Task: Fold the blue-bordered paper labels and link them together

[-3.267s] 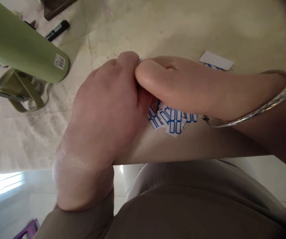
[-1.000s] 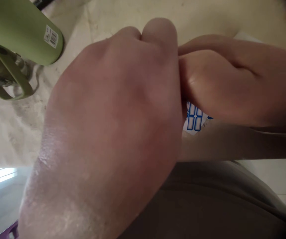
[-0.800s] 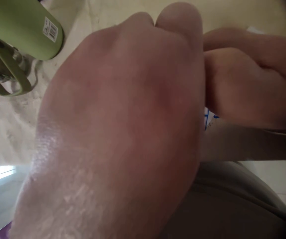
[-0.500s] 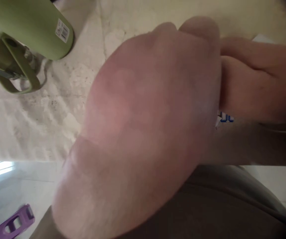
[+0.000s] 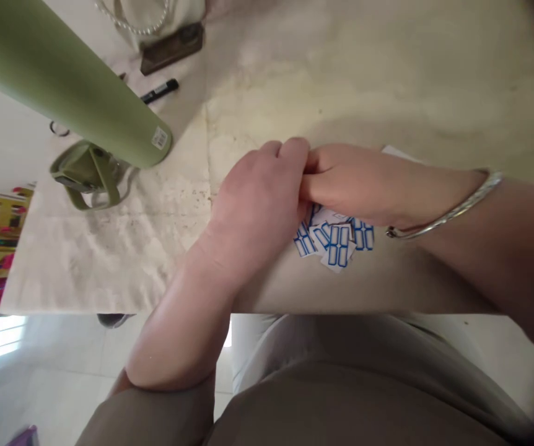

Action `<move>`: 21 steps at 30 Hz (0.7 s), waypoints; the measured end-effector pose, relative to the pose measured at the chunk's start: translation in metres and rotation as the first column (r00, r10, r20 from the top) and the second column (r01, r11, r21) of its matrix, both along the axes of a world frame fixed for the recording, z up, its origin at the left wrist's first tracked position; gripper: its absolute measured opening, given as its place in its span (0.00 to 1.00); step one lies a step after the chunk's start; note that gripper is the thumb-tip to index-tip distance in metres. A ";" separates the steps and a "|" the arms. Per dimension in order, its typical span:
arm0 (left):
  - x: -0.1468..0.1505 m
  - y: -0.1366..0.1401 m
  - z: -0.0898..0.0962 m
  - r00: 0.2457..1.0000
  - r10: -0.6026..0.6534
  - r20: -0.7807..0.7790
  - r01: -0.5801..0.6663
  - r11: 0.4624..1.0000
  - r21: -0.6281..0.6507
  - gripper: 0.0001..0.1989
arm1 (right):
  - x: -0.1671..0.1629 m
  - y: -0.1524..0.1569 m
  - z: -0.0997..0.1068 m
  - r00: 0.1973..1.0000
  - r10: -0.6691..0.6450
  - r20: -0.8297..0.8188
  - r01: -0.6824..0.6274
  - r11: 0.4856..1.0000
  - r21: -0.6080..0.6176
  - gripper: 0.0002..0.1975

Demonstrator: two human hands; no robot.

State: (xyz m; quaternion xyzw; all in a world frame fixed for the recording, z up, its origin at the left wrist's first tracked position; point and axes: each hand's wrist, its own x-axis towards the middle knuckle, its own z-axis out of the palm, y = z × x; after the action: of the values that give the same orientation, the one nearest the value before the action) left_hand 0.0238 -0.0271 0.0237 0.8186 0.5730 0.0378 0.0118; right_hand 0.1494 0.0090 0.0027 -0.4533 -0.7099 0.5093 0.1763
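Note:
My left hand (image 5: 260, 201) shows its back, with the fingers curled inward and their tips hidden. Against it, from the right, comes my right hand (image 5: 341, 179), a silver bangle on its wrist. Its fingers tuck in behind the left hand, closed. Whatever lies between the two hands is out of sight. Just below them on the table is a small loose pile of white label pieces (image 5: 339, 244), printed with blue-outlined boxes. Some pieces are partly covered by the hands.
A large green bottle (image 5: 85, 93) stands at the left of the table (image 5: 388, 80), its green lid (image 5: 85, 170) beside it. Behind are a black marker (image 5: 161, 91), a dark phone-like slab (image 5: 173, 48) and a bag with a beaded handle (image 5: 148, 28). The table's front edge runs below my hands.
The left hand, which filled much of the view close to the camera, now appears smaller and farther off. The label pile and the bangle have come into view.

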 end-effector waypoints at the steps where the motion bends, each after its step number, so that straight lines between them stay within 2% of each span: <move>1: -0.001 0.003 -0.002 0.999 0.002 0.032 -0.002 1.000 0.002 0.15 | 0.000 0.001 -0.002 1.000 0.008 -0.008 -0.007 1.000 0.016 0.08; 7: -0.010 0.018 -0.016 0.974 -0.021 0.228 0.023 1.000 -0.006 0.10 | -0.002 0.008 -0.010 0.949 -0.027 -0.314 -0.043 0.976 -0.212 0.08; 12: -0.015 0.029 -0.027 0.916 0.052 0.397 -0.021 0.996 -0.082 0.08 | -0.005 0.013 -0.015 0.871 -0.160 -0.464 -0.065 0.900 -0.432 0.05; 16: -0.017 0.032 -0.033 0.854 0.129 0.504 -0.075 0.989 -0.126 0.07 | -0.006 0.014 -0.018 0.859 -0.148 -0.490 -0.081 0.906 -0.415 0.05; 18: -0.016 0.031 -0.034 0.847 0.142 0.512 -0.104 0.989 -0.101 0.08 | -0.006 0.014 -0.019 0.854 -0.163 -0.494 -0.085 0.893 -0.442 0.04; 21: -0.012 0.026 -0.035 0.840 0.166 0.517 -0.160 0.986 -0.056 0.08 | -0.007 0.014 -0.019 0.852 -0.141 -0.503 -0.101 0.900 -0.424 0.04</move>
State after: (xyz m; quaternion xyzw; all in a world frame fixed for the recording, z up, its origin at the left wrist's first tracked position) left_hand 0.0118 -0.0006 -0.0114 0.7263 0.6159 0.2551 0.1673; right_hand 0.1428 0.0232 -0.0163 -0.3330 -0.4981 0.7566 0.2618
